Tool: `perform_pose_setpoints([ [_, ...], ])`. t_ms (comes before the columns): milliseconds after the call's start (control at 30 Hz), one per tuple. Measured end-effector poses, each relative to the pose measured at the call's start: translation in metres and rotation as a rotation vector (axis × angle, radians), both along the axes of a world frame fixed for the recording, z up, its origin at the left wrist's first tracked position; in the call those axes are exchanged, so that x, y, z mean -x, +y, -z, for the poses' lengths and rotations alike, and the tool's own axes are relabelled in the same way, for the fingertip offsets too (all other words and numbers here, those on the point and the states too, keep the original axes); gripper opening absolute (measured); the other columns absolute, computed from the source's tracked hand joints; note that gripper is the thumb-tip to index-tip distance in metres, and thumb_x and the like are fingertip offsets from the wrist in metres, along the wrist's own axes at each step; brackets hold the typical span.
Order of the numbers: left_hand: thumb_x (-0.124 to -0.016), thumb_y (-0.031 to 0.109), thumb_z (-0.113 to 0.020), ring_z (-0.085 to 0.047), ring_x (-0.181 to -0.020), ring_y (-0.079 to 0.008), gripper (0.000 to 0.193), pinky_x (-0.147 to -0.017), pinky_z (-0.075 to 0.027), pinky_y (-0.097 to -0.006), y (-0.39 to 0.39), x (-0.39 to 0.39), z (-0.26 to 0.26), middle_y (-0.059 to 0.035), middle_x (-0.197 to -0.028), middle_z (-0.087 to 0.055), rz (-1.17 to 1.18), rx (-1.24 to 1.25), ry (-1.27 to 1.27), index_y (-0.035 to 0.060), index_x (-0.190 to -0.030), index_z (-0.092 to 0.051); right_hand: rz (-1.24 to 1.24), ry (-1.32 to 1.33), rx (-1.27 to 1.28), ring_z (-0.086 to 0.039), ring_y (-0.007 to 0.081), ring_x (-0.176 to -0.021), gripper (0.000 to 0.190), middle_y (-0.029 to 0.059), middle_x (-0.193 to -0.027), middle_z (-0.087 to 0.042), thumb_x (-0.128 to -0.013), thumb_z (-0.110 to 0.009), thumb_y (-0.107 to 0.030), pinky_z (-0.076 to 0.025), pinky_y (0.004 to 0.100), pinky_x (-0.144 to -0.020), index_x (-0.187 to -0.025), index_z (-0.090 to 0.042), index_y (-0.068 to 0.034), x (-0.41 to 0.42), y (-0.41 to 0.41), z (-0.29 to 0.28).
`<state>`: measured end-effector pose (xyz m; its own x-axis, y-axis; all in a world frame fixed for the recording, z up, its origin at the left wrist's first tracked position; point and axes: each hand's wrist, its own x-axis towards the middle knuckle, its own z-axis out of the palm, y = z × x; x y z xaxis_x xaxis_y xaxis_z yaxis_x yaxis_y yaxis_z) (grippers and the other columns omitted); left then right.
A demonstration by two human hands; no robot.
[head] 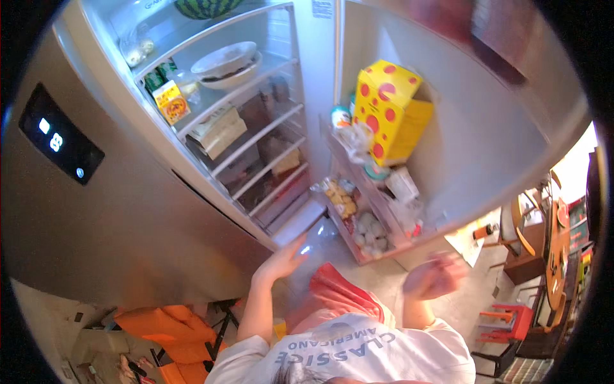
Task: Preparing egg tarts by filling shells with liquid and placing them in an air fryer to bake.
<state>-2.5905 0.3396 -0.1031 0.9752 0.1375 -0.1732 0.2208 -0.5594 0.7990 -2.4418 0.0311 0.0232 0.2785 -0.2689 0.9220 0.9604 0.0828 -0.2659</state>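
Note:
A refrigerator stands before me with its right door (479, 144) swung wide. My left hand (283, 261) is empty, fingers extended and apart, near the lower front edge of the lit compartment. On the other side, my right hand (437, 277) is motion-blurred below the door's bottom edge; its fingers cannot be made out clearly. The door shelves hold a yellow carton with red dots (391, 113), a crumpled plastic bag (356, 141), and several eggs (370, 235) in the lowest bin. Inside are two stacked white bowls (225, 65), an opened cardboard box (218, 132) and a small yellow package (171, 102).
The shut left door (144, 225) bears a lit display panel (61, 134). A watermelon (206, 6) sits on an upper shelf. Behind me are an orange chair (177, 331), a red stool (508, 321) and a wooden table (556, 269).

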Motion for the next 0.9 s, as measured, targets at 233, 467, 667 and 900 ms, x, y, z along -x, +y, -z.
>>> perform_pose_setpoints([
  [233,-0.097,0.051,-0.057,-0.038,-0.145,-0.0344,0.073,-0.119,-0.031,-0.0423,-0.073,0.199,0.039,-0.0225,-0.154,-0.042,-0.29,-0.009,0.423,0.0023,-0.149,-0.042,0.206,0.701,0.203,-0.044,0.0237,-0.136,0.058,0.0137,-0.147,-0.05,-0.107,-0.039,-0.044,-0.029,0.0381,-0.115,-0.147,-0.046,-0.002,-0.081,-0.087,-0.032],
  [467,-0.096,0.047,-0.057,-0.041,-0.141,-0.0408,0.072,-0.115,-0.036,-0.0465,-0.124,0.283,-0.044,-0.027,-0.152,-0.041,-0.763,-0.236,0.478,-0.0001,-0.149,-0.04,-0.198,0.862,0.157,-0.05,0.0301,-0.129,0.064,0.0185,-0.139,-0.055,-0.108,-0.034,-0.051,-0.035,0.0399,-0.112,-0.141,-0.05,0.002,-0.165,-0.113,0.044],
  [667,-0.096,0.05,-0.058,-0.041,-0.142,-0.0398,0.078,-0.116,-0.034,-0.046,-0.227,0.289,-0.035,-0.0279,-0.152,-0.042,-0.625,-0.139,0.425,0.0016,-0.153,-0.035,-0.218,0.788,0.157,-0.047,0.0266,-0.129,0.055,0.0144,-0.138,-0.052,-0.11,-0.036,-0.044,-0.034,0.0377,-0.112,-0.14,-0.048,0.001,-0.111,-0.089,0.049],
  [900,-0.095,0.055,-0.059,-0.04,-0.143,-0.0377,0.082,-0.116,-0.034,-0.0416,-0.303,0.264,-0.06,-0.0256,-0.153,-0.041,-0.468,0.117,0.494,0.0095,-0.157,-0.031,-0.253,0.72,0.633,-0.046,0.032,-0.136,0.061,0.0186,-0.148,-0.047,-0.098,-0.055,-0.044,-0.019,0.0557,-0.114,-0.148,-0.043,-0.01,-0.007,-0.064,0.003],
])
